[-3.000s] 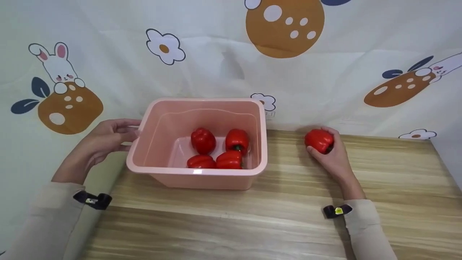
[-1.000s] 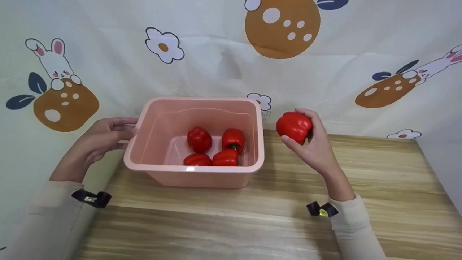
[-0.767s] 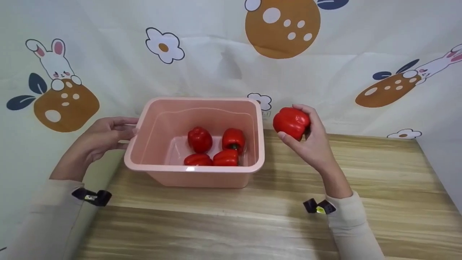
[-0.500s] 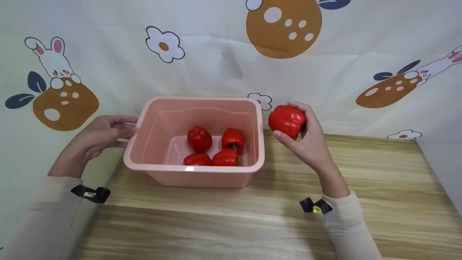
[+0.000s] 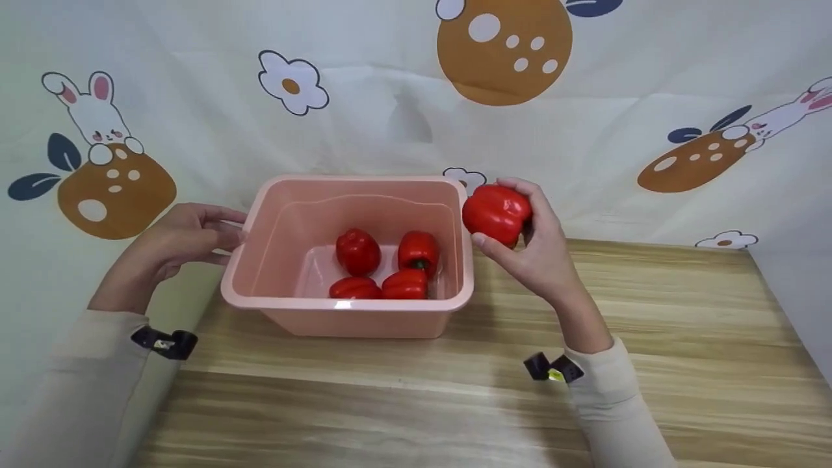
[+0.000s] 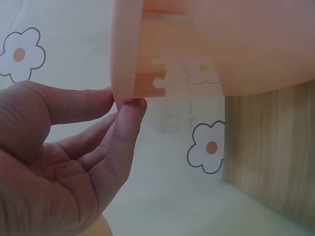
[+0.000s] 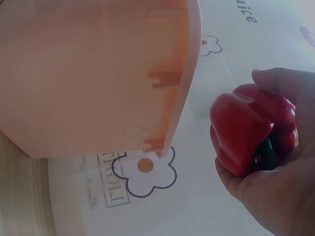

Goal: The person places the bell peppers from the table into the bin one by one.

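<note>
Right hand (image 5: 539, 250) grips a shiny red bell pepper (image 5: 496, 214), fingers curled round it, held off the table just beside the right rim of the pink rectangular plastic tub (image 5: 351, 304), at about rim height. In the right wrist view the same pepper (image 7: 251, 132) sits in the palm with its green stem facing the hand (image 7: 275, 196), apart from the tub's wall (image 7: 98, 73). Left hand (image 5: 170, 244) is at the tub's left rim; in the left wrist view the thumb and fingertips (image 6: 130, 105) pinch the rim's lip (image 6: 125, 59). Four red peppers (image 5: 383, 270) lie on the tub's floor. The tub stands on a light wooden table (image 5: 650, 364), at its back left corner, against a cartoon-print cloth (image 5: 585, 130).
</note>
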The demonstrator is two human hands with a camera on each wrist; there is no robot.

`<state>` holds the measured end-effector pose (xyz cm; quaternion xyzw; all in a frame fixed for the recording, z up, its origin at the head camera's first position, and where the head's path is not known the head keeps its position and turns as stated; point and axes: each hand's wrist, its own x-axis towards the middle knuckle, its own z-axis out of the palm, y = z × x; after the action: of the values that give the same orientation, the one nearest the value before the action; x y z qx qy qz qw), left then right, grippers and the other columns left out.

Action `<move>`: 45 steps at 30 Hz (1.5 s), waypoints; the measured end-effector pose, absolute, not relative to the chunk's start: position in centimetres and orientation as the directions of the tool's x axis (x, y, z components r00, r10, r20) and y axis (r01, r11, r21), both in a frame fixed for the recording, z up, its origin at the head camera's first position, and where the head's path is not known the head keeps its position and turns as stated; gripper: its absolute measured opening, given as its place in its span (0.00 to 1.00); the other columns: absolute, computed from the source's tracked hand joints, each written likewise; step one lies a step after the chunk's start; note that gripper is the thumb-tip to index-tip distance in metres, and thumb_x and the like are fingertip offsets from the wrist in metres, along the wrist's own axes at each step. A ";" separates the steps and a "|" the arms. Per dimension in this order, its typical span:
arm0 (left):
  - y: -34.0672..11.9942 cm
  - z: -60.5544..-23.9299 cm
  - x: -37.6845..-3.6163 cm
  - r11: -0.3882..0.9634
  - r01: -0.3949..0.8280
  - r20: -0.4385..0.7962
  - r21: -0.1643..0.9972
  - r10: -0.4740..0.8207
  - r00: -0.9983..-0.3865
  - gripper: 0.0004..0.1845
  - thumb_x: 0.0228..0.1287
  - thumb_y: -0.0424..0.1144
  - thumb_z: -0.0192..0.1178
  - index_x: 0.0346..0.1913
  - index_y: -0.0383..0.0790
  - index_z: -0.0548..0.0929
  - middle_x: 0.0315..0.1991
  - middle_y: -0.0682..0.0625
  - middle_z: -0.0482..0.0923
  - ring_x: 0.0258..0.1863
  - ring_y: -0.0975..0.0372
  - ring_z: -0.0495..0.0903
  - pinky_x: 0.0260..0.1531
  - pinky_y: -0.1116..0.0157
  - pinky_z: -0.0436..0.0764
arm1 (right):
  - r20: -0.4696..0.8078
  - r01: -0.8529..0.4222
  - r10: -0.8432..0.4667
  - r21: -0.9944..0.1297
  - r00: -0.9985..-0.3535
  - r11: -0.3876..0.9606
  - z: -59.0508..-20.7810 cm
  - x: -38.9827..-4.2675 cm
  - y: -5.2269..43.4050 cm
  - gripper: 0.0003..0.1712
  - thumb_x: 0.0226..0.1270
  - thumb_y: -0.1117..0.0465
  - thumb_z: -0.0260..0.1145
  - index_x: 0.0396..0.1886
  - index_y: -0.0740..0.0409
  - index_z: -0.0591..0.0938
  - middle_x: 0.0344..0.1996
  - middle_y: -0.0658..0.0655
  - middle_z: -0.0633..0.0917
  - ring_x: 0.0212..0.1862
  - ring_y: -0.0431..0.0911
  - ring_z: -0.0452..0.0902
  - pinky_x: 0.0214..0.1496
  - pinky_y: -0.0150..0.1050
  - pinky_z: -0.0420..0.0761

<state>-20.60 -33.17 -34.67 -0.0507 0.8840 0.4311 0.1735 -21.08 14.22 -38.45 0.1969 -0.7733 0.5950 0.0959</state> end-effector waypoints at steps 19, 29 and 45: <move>-33.3 -34.9 -20.5 0.585 -0.242 -0.347 0.774 0.073 -0.935 0.30 0.77 0.38 0.62 0.76 0.29 0.69 0.46 0.55 0.91 0.42 0.72 0.88 0.46 0.63 0.93 | 0.369 -0.475 -0.360 -0.837 -0.857 0.273 -38.7 -22.3 10.6 0.45 0.59 0.58 0.80 0.74 0.50 0.69 0.68 0.50 0.77 0.68 0.47 0.74 0.65 0.51 0.87; -33.1 -34.9 -20.6 0.592 -0.240 -0.343 0.770 0.066 -0.937 0.30 0.77 0.37 0.61 0.76 0.30 0.70 0.51 0.49 0.90 0.43 0.70 0.88 0.46 0.62 0.93 | 0.330 -0.520 -0.471 -0.774 -0.818 0.361 -38.8 -23.1 8.9 0.41 0.59 0.58 0.79 0.70 0.47 0.71 0.64 0.50 0.77 0.65 0.47 0.75 0.66 0.52 0.85; -33.2 -35.1 -20.3 0.582 -0.234 -0.329 0.779 0.061 -0.942 0.30 0.76 0.37 0.63 0.74 0.29 0.71 0.51 0.47 0.88 0.42 0.70 0.89 0.45 0.63 0.93 | 0.368 -0.697 -0.602 -0.501 -0.709 0.514 -38.8 -23.2 7.2 0.47 0.61 0.56 0.80 0.77 0.44 0.68 0.70 0.52 0.71 0.73 0.46 0.66 0.71 0.49 0.83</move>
<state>-20.28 -33.19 -35.10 -0.0495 0.8744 0.4546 0.1626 -23.23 7.23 -38.75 0.3746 -0.8668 0.3207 0.0736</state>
